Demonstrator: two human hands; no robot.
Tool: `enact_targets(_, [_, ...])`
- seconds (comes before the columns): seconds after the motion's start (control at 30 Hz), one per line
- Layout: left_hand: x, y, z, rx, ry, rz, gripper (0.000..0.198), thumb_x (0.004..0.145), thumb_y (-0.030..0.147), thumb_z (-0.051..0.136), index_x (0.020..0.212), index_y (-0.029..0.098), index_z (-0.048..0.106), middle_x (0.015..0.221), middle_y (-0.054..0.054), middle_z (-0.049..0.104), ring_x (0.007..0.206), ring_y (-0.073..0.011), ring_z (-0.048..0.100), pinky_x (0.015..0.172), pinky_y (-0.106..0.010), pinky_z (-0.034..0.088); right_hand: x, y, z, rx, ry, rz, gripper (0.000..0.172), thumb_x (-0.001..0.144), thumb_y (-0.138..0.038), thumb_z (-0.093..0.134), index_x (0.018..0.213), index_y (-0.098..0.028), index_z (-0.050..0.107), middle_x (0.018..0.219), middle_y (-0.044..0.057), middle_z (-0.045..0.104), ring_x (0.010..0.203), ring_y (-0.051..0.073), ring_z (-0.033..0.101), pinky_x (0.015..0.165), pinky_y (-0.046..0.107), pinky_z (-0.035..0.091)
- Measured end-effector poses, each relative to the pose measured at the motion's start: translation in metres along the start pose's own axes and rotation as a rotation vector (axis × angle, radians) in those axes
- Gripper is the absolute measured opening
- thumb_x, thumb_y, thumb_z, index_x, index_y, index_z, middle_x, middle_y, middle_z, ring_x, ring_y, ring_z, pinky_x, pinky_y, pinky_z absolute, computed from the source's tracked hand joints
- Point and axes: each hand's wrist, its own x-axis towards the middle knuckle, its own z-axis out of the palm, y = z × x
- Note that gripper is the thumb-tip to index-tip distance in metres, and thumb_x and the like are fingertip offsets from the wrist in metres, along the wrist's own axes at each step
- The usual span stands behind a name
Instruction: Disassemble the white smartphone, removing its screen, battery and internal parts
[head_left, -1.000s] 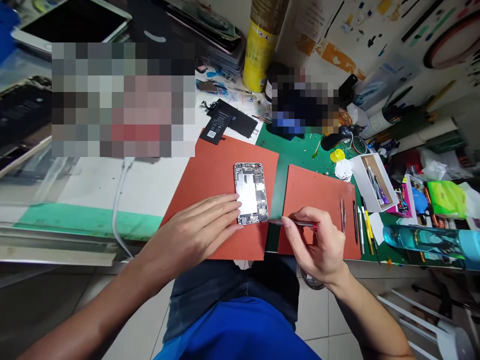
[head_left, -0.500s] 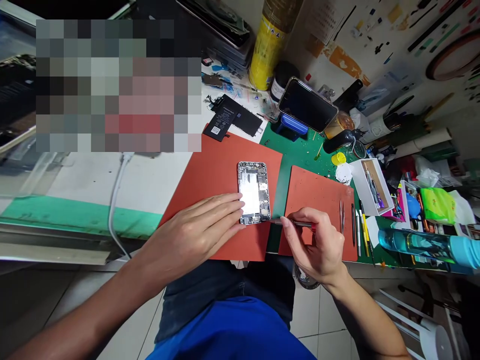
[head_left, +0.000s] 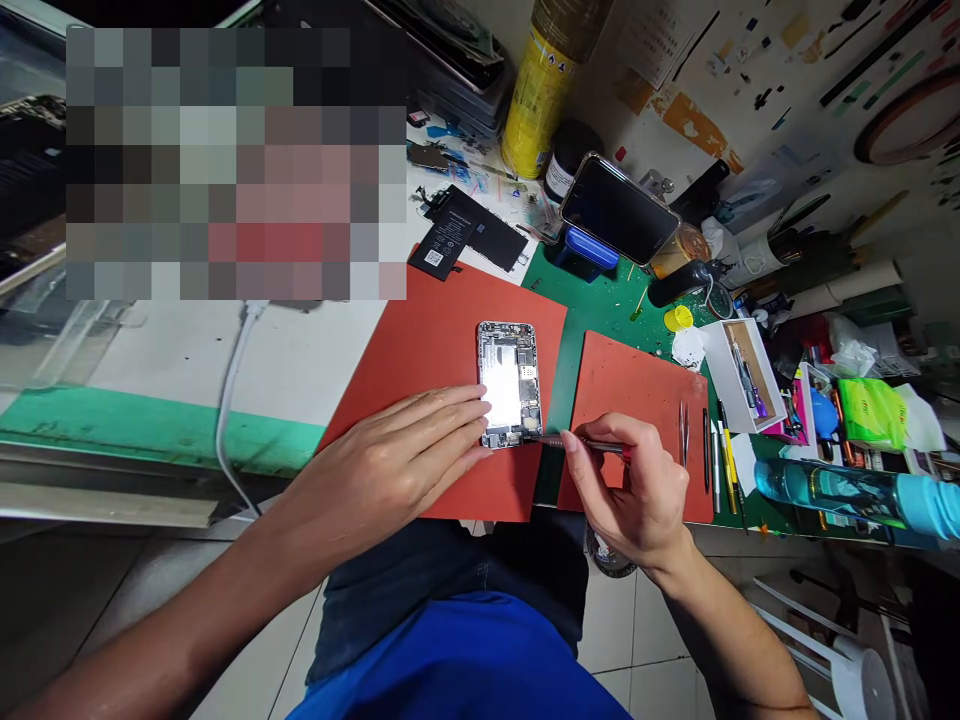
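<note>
An opened phone body (head_left: 504,380), its bright metal frame and circuit parts exposed, lies on a red-orange mat (head_left: 442,320). My left hand (head_left: 397,455) reaches in from the left with fingers stretched out flat, their tips touching the phone's lower left edge. In my right hand (head_left: 634,490) a slim pen-shaped tool (head_left: 559,440) with a metal front is pinched between thumb and fingers. Its tip meets the phone's lower right corner; the exact point of contact is too small to make out. Beyond the phone lies a black phone battery (head_left: 444,232), beside a flat black panel (head_left: 496,242).
A second red mat (head_left: 637,390) lies on the right, with tweezers (head_left: 683,435) and slim tools near its edge. A phone on a blue stand (head_left: 589,252), a white box (head_left: 742,370) and a blue bottle (head_left: 847,493) stand around. A white cable (head_left: 229,400) hangs over the table edge.
The tool tip has shifted slightly inward at the phone's lower right corner. My left hand stays in place; the whole view has moved a little.
</note>
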Motion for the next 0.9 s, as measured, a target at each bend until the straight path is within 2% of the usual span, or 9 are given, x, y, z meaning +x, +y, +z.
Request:
enact_targets(0.43, [-0.002, 0.001, 0.003, -0.072, 0.002, -0.070, 0.024, 0.108, 0.011, 0.062, 0.128, 0.011, 0.074, 0.137, -0.013, 0.078, 0.138, -0.0304, 0.071, 0.120, -0.048, 0.063, -0.002, -0.001, -0.002, -0.025, -0.024, -0.025, 0.015, 0.104, -0.014, 0.069, 0.114, -0.021, 0.060, 0.082, -0.002, 0.071, 0.064, 0.012, 0.073, 0.056, 0.023, 0.062])
enact_targets(0.63, [-0.005, 0.001, 0.005, -0.109, -0.004, -0.087, 0.026, 0.108, 0.012, 0.062, 0.132, 0.009, 0.073, 0.139, -0.014, 0.078, 0.141, -0.0308, 0.068, 0.123, -0.049, 0.060, -0.001, -0.001, -0.004, -0.016, -0.058, -0.039, 0.016, 0.104, -0.011, 0.069, 0.113, -0.021, 0.060, 0.082, -0.002, 0.070, 0.062, 0.011, 0.069, 0.057, 0.024, 0.060])
enact_targets(0.9, [-0.003, 0.001, 0.004, -0.098, -0.013, -0.088, 0.027, 0.110, 0.013, 0.058, 0.132, 0.011, 0.074, 0.139, -0.014, 0.078, 0.139, -0.0302, 0.070, 0.120, -0.050, 0.063, 0.015, 0.000, -0.014, 0.059, -0.267, -0.131, 0.019, 0.104, -0.010, 0.061, 0.120, -0.020, 0.059, 0.091, 0.004, 0.075, 0.075, 0.017, 0.071, 0.066, 0.031, 0.061])
